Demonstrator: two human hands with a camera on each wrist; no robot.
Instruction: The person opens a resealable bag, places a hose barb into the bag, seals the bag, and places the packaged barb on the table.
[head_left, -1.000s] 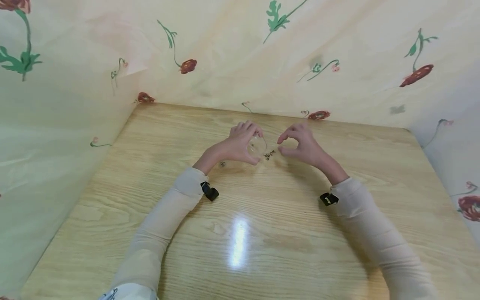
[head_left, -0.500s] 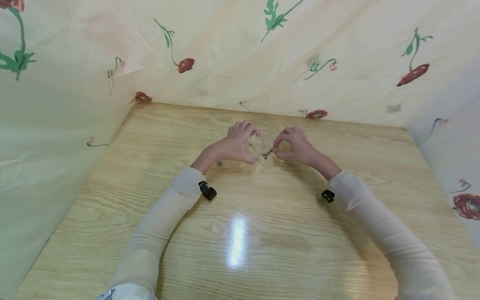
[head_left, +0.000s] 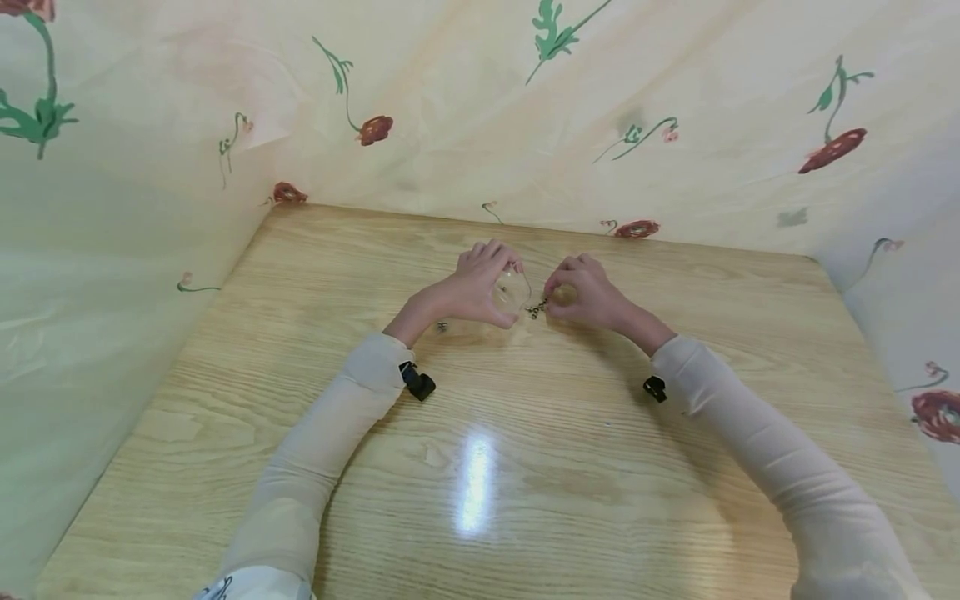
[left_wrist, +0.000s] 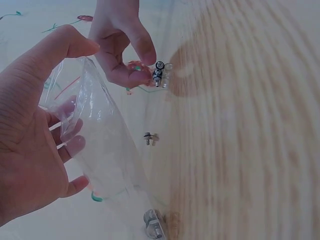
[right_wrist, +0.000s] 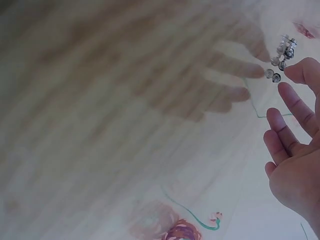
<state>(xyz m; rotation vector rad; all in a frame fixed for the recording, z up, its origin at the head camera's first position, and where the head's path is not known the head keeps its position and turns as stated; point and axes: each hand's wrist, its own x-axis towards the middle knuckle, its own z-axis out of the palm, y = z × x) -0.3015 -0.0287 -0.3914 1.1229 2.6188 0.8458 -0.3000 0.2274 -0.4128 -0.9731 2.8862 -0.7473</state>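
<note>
A pale cloth printed with red flowers and green stems (head_left: 450, 167) hung around a light wood-grain table (head_left: 375, 500), which carried a bright streak of reflected light (head_left: 475, 483). Toward the far side of the table, the person's left hand (head_left: 472, 290) held a clear plastic bag (left_wrist: 107, 130) by its mouth, thumb on one side and curled fingers on the other, keeping the two sides apart. Just beside the bag lay a small cluster of metal fasteners (head_left: 536, 311), and the right hand (head_left: 598, 298) reached to it from the other side, thumb and forefinger curved toward each other at the pieces; whether they pinched one could not be told. A small metal piece (head_left: 442, 326) lay near the left wrist. Both arms wore cream sleeves (head_left: 330, 442), with a black strap (head_left: 417, 382) at each cuff.
</note>
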